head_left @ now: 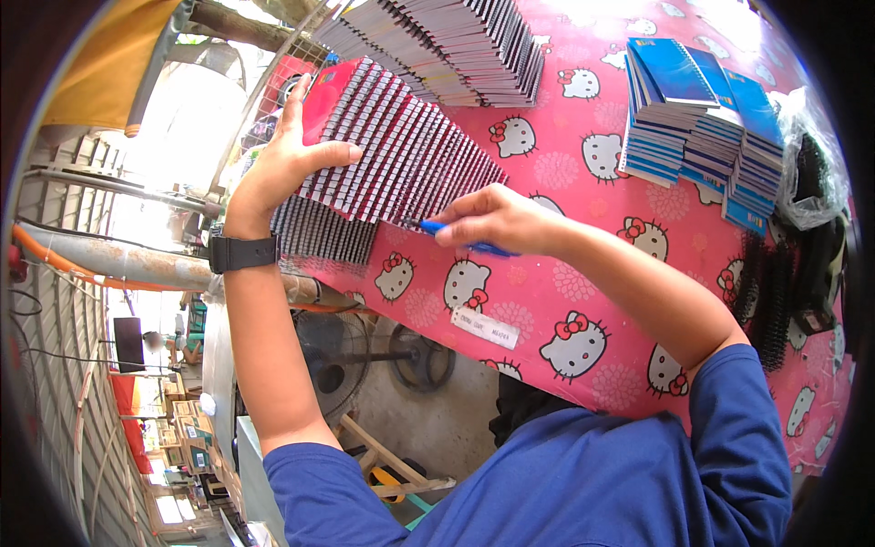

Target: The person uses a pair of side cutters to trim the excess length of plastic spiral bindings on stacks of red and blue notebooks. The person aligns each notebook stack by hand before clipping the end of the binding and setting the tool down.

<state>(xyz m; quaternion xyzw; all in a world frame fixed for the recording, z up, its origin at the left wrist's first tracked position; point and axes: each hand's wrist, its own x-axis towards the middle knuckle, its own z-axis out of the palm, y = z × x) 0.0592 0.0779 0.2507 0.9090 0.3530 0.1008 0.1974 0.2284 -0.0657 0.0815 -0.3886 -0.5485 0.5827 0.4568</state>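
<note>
A tall stack of spiral-bound notebooks with red covers (401, 146) leans at the table's left side, its wire-bound spines toward me. My left hand (290, 164), with a black watch at the wrist, rests on the stack's top left end with thumb and fingers spread. Blue-handled pliers (492, 248) are held in my right hand (497, 221). Their metal tip is at the lower edge of the red stack, near the wire spines; the jaws are too small to make out. More wire-bound notebooks (319, 235) lie beneath the red ones.
Behind stands a large stack of wire-bound notebooks (456, 50). Blue notebooks (702, 109) are piled at the right, beside a clear plastic bag (811, 173) and black wire coils (775, 292). A white label strip (486, 326) lies on the pink patterned tablecloth (570, 273). A fan (333, 351) stands below the table edge.
</note>
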